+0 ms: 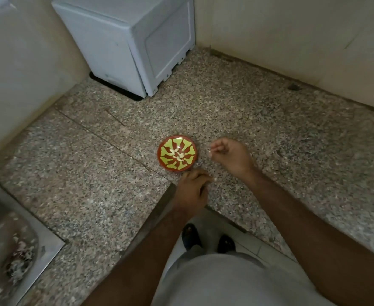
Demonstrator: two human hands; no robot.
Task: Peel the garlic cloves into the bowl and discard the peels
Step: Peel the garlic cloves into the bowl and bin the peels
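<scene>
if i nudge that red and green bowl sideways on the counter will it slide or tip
The bowl looks shallow and wide, so it would probably slide rather than tip. The speckled stone counter appears smooth, so expect little grip. It holds only a few peeled garlic cloves, so it is likely light and could skate away from a quick push.
</scene>
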